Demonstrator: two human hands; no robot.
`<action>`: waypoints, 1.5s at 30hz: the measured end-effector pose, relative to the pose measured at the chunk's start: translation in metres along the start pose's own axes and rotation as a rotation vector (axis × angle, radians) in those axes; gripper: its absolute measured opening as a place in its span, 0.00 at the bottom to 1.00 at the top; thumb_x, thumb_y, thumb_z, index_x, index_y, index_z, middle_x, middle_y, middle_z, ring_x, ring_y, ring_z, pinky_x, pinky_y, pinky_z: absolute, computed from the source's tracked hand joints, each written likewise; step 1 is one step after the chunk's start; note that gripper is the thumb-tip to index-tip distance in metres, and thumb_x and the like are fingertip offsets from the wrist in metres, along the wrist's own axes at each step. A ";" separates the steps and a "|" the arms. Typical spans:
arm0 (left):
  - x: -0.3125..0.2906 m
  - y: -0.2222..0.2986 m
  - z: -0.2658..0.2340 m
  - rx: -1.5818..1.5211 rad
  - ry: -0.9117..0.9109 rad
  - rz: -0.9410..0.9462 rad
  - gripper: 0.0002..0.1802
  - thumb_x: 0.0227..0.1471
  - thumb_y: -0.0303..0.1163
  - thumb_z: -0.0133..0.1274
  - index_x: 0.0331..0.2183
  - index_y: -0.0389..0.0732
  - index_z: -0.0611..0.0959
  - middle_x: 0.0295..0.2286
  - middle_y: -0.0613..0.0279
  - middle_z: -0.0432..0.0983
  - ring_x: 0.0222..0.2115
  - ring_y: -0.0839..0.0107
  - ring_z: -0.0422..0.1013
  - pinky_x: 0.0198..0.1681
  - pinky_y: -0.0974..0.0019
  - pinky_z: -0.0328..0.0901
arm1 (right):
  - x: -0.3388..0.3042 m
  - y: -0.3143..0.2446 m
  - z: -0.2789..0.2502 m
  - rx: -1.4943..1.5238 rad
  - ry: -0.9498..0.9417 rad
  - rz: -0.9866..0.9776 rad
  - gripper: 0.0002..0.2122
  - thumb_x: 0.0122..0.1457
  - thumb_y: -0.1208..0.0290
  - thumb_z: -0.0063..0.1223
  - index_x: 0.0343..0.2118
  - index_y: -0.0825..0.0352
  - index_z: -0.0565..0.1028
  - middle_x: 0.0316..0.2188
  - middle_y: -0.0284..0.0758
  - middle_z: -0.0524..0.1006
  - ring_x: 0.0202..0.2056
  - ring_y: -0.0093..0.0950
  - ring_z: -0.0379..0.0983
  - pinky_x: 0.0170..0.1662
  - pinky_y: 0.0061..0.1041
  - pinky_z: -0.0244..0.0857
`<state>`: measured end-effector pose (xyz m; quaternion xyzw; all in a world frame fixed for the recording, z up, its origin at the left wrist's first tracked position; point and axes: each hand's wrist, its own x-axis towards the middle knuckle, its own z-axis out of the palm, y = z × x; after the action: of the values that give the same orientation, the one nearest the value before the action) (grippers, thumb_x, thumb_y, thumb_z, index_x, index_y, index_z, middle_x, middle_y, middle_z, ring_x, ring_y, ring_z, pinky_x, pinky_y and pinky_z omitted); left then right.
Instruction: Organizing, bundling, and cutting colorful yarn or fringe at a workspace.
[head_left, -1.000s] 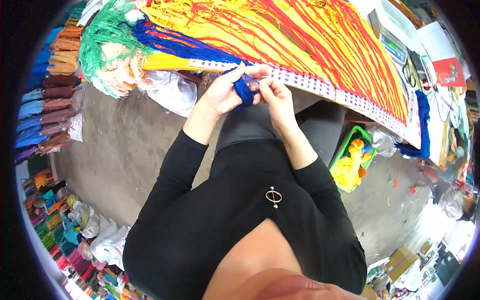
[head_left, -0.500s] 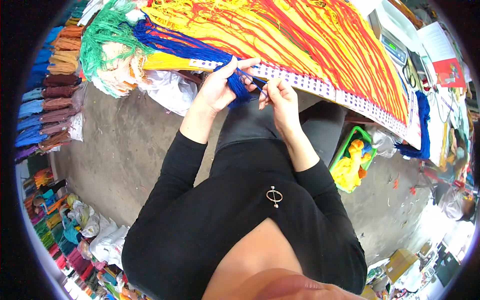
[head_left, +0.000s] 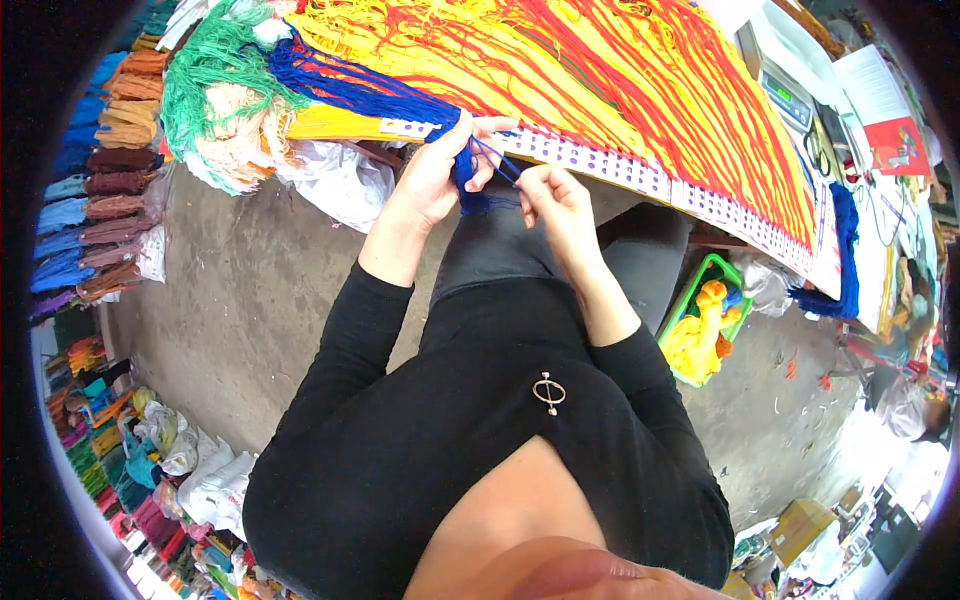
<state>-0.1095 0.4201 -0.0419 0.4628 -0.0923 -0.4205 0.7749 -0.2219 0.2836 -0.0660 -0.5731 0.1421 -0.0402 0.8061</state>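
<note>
A long bundle of dark blue yarn (head_left: 365, 88) stretches from the table's far left to its front edge. Around its near end my left hand (head_left: 440, 170) is closed, index finger pointing right, and the loose ends hang below the palm. A few strands run from the bundle across to my right hand (head_left: 555, 195), which pinches them between thumb and fingers. Behind both hands, red and yellow yarn strands (head_left: 600, 90) cover the table. Their near ends meet a white card strip (head_left: 600, 163) with rows of dark dots.
Green yarn (head_left: 215, 95) heaps at the table's left end. A digital scale (head_left: 785, 95) and another blue yarn bundle (head_left: 845, 250) lie at the right. On the floor stands a green basket (head_left: 668, 322) with yellow yarn. Shelved yarn skeins (head_left: 125, 185) line the left.
The blue bundle's loose ends below my left hand have gathered into a narrower hank. My right hand has shifted slightly, and the strands between the hands look more taut.
</note>
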 end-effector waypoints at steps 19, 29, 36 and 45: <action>-0.142 0.070 -0.327 -0.849 0.381 0.789 0.28 0.57 0.47 0.32 0.45 0.31 0.69 0.13 0.71 0.57 0.11 0.81 0.50 0.14 0.76 0.45 | -0.150 -0.137 -0.363 0.538 0.981 -0.968 0.16 0.59 0.65 0.42 0.15 0.59 0.57 0.11 0.23 0.55 0.13 0.17 0.50 0.18 0.18 0.45; -0.023 0.015 -0.055 -0.167 0.017 0.009 0.29 0.56 0.46 0.43 0.51 0.34 0.66 0.44 0.60 0.69 0.26 0.78 0.67 0.25 0.78 0.60 | 0.018 -0.043 -0.075 -0.500 0.259 -0.177 0.10 0.54 0.74 0.50 0.38 0.69 0.70 0.22 0.35 0.75 0.24 0.21 0.72 0.30 0.19 0.66; 0.022 -0.014 -0.011 0.091 0.102 -0.323 0.31 0.54 0.53 0.41 0.50 0.39 0.68 0.46 0.61 0.68 0.32 0.71 0.72 0.24 0.75 0.63 | 0.075 0.022 -0.042 -0.768 0.156 -0.067 0.09 0.53 0.65 0.49 0.27 0.66 0.76 0.16 0.31 0.75 0.17 0.22 0.72 0.25 0.22 0.65; 0.062 -0.033 -0.012 0.547 0.171 -0.188 0.12 0.50 0.34 0.49 0.36 0.38 0.79 0.23 0.68 0.75 0.13 0.83 0.63 0.12 0.80 0.53 | 0.089 0.036 -0.046 -0.769 0.260 -0.021 0.13 0.50 0.60 0.49 0.30 0.64 0.77 0.18 0.34 0.76 0.20 0.24 0.73 0.27 0.25 0.65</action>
<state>-0.0832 0.3753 -0.0902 0.6946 -0.0930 -0.4095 0.5842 -0.1532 0.2335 -0.1302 -0.8244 0.2416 -0.0647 0.5078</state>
